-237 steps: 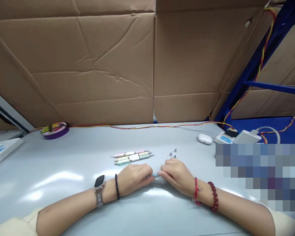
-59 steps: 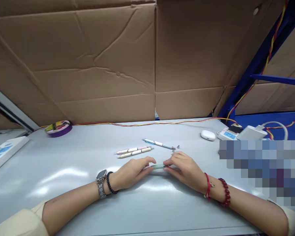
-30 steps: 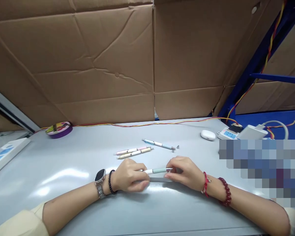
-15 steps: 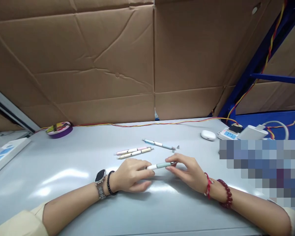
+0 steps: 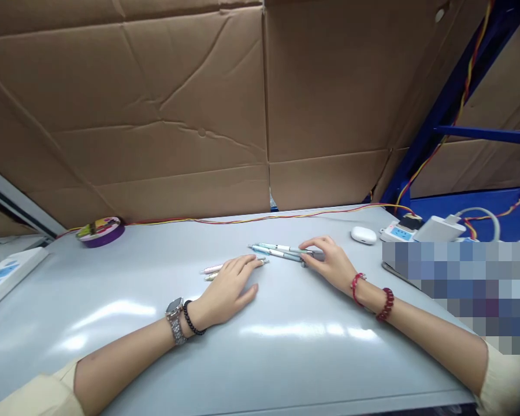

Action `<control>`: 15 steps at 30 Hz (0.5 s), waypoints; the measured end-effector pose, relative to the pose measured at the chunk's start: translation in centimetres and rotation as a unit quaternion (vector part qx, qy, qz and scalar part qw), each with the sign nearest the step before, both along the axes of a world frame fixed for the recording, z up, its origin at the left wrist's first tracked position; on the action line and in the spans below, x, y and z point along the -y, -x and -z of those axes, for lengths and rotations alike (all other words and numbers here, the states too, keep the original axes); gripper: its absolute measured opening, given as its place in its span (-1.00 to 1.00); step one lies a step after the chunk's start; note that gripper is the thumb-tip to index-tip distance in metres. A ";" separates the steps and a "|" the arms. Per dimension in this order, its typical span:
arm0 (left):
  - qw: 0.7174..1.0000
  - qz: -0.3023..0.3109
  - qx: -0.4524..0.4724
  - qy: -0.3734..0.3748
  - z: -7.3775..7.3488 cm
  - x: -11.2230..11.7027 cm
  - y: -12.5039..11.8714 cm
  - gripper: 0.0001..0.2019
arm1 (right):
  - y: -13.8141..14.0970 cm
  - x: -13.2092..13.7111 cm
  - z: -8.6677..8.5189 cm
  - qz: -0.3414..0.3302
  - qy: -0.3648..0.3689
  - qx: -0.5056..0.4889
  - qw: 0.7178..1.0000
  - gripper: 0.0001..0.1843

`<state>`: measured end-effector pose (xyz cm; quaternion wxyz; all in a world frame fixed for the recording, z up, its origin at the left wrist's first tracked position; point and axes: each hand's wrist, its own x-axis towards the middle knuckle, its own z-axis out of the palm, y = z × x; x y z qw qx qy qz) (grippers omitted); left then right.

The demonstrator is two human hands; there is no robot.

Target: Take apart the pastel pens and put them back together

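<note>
My left hand (image 5: 227, 292) lies over a pink-and-white pen (image 5: 211, 269) and a yellow-and-white pen (image 5: 211, 277), its fingers stretched out and partly covering both. Farther right, my right hand (image 5: 329, 266) pinches the right end of a green-and-white pen (image 5: 281, 247) between thumb and fingers. Just in front of that one, a blue-and-white pen (image 5: 275, 253) lies on the table, its right end close to my right thumb.
A white earbud case (image 5: 363, 235) and a power strip with a white charger (image 5: 439, 229) stand at the right. At the back left sits a round purple tape roll (image 5: 100, 232); another power strip (image 5: 8, 274) is at the left edge. Cardboard (image 5: 177, 115) walls the back.
The green-and-white pen has moved from between both hands back beside the blue-and-white one, with my right hand. My left hand has let go of it and moved onto the pink and yellow pens.
</note>
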<state>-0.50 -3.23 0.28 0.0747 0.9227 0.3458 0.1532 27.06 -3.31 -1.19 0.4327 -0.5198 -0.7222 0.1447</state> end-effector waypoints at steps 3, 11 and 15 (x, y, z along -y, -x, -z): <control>1.000 -0.011 -0.003 -0.004 0.1 0.1 0.0 -0.57 | 0.3 0.3 -0.2 -0.021 -0.004 0.058 0.998 -0.90; 0.998 -0.060 -0.003 -0.035 0.3 0.5 0.0 -0.67 | 0.7 1.2 -0.7 -0.036 -0.012 0.174 0.984 -0.94; 0.998 -0.050 -0.003 -0.039 0.2 0.5 0.0 -0.77 | 1.1 1.4 -0.4 -0.053 -0.003 0.195 0.979 -0.91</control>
